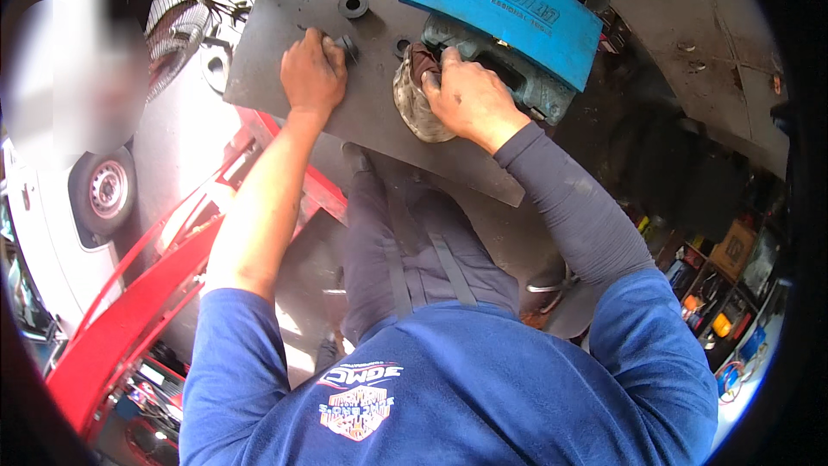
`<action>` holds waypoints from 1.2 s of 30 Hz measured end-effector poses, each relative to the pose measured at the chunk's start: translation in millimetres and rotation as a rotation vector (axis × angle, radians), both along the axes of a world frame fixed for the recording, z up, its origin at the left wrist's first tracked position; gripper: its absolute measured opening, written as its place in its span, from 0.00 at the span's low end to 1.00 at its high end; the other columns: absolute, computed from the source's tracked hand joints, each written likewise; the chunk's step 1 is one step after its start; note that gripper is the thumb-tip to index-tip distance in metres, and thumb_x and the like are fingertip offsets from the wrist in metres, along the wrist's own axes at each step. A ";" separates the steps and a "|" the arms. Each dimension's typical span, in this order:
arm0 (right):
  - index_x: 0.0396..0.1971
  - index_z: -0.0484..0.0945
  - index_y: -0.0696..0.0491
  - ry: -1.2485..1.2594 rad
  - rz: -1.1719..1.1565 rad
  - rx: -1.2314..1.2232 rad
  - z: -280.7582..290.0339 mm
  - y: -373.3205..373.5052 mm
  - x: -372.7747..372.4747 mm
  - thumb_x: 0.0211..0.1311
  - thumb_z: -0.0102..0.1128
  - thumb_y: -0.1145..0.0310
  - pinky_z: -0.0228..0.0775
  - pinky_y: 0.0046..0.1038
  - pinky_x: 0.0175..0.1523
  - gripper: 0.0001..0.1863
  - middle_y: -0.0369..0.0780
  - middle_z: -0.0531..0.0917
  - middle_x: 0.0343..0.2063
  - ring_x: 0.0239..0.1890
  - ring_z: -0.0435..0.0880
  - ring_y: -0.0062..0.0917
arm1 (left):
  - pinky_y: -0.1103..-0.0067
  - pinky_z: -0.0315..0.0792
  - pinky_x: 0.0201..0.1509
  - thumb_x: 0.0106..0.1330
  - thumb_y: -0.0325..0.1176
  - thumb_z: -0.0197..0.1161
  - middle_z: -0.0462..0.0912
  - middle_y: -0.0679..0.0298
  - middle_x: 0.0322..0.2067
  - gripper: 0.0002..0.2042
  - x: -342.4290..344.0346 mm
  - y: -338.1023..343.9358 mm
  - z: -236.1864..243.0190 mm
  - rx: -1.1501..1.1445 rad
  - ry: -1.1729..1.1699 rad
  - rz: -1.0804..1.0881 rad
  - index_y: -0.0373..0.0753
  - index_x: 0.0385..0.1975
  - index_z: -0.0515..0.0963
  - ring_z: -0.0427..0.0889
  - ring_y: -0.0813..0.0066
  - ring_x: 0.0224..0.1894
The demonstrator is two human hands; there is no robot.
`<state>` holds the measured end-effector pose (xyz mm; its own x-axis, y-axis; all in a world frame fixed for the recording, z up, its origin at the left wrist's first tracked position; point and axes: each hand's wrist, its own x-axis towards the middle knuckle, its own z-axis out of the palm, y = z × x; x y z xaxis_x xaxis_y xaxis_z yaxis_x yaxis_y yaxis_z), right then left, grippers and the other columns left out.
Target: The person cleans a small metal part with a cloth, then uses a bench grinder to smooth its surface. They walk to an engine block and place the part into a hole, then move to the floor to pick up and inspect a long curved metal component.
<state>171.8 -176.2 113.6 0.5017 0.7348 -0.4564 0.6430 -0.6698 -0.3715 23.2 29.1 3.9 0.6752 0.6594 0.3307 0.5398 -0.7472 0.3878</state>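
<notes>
Grey metal, by its look, forms the tabletop (289, 9), and the handling there appears to be under way rather than finished. Take 12 o'clock as the top of the view. At 11 o'clock from the centre, the left hand (313, 78) has its fingers curled round a small dark cylinder (348, 47), largely hidden by the grip, low over the surface or resting on it. At 1 o'clock, the right hand (470, 95) pinches a stained cloth (416, 108) between thumb and fingers, bunched on its 9 o'clock side; whether anything sits inside the folds I cannot tell.

One hollow ring (353, 5) stands apart at the left hand's 1 o'clock. Another dark ring (402, 46) lies at the right hand's 10 o'clock, just beside the cloth. Neither is held, so I judge only the cylinder to be in hand; whether either ring is done or waiting does not show. Toward the right hand's 1 o'clock, a blue lid (509, 13) tops a dark moulded case (548, 102), left alone.
</notes>
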 end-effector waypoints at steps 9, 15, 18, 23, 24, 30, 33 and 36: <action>0.49 0.79 0.59 -0.228 -0.097 0.345 -3.7 15.9 -89.6 0.70 0.65 0.53 0.83 0.43 0.50 0.23 0.49 0.85 0.44 0.47 0.87 0.44 | 0.56 0.69 0.49 0.77 0.37 0.58 0.83 0.51 0.40 0.10 -27.2 -14.1 9.2 -0.135 -0.062 -0.164 0.36 0.44 0.76 0.79 0.45 0.43; 0.49 0.79 0.58 -0.161 -0.124 0.291 -57.5 31.2 -106.2 0.72 0.63 0.56 0.83 0.45 0.51 0.20 0.51 0.87 0.45 0.49 0.89 0.46 | 0.56 0.70 0.50 0.78 0.36 0.59 0.83 0.51 0.41 0.10 -38.0 -14.5 11.0 -0.165 -0.085 -0.198 0.36 0.45 0.76 0.79 0.45 0.44; 0.44 0.78 0.56 -0.208 -0.118 0.337 -60.2 32.0 -112.7 0.72 0.62 0.61 0.83 0.45 0.47 0.13 0.50 0.88 0.39 0.45 0.90 0.46 | 0.56 0.70 0.50 0.78 0.36 0.59 0.83 0.51 0.40 0.09 -38.7 -14.0 12.0 -0.176 -0.073 -0.221 0.36 0.45 0.77 0.80 0.45 0.44; 0.40 0.77 0.56 -0.173 -0.151 0.355 -51.9 41.8 -119.0 0.72 0.58 0.66 0.83 0.48 0.38 0.08 0.49 0.88 0.28 0.33 0.90 0.49 | 0.56 0.70 0.49 0.78 0.37 0.58 0.83 0.52 0.38 0.09 -32.5 -16.4 10.9 -0.186 -0.031 -0.156 0.37 0.42 0.76 0.80 0.46 0.43; 0.39 0.77 0.56 -0.199 -0.149 0.379 -51.6 44.4 -118.5 0.73 0.58 0.66 0.82 0.48 0.37 0.08 0.49 0.87 0.26 0.30 0.89 0.49 | 0.56 0.70 0.49 0.78 0.37 0.58 0.83 0.52 0.37 0.09 -31.3 -16.7 10.1 -0.176 -0.012 -0.144 0.37 0.42 0.76 0.80 0.46 0.42; 0.37 0.78 0.56 -0.298 -0.076 0.419 -51.0 51.0 -101.8 0.75 0.55 0.65 0.83 0.49 0.35 0.10 0.51 0.87 0.25 0.28 0.90 0.50 | 0.57 0.71 0.47 0.73 0.35 0.59 0.82 0.53 0.36 0.08 -16.8 -1.0 0.1 0.049 0.040 -0.143 0.38 0.36 0.77 0.80 0.49 0.41; 0.37 0.78 0.56 -0.336 -0.044 0.411 -48.6 59.8 -95.8 0.71 0.55 0.67 0.84 0.47 0.36 0.08 0.52 0.88 0.25 0.29 0.91 0.49 | 0.55 0.73 0.49 0.72 0.35 0.59 0.84 0.52 0.37 0.08 -7.3 2.3 -5.6 0.028 0.032 -0.074 0.37 0.35 0.78 0.81 0.46 0.41; 0.37 0.79 0.57 -0.360 -0.025 0.413 -46.7 63.3 -96.0 0.64 0.55 0.71 0.85 0.45 0.37 0.07 0.52 0.89 0.26 0.31 0.92 0.48 | 0.52 0.73 0.48 0.73 0.33 0.58 0.84 0.49 0.36 0.08 -3.5 1.4 -5.9 0.010 0.029 -0.039 0.34 0.37 0.78 0.82 0.41 0.40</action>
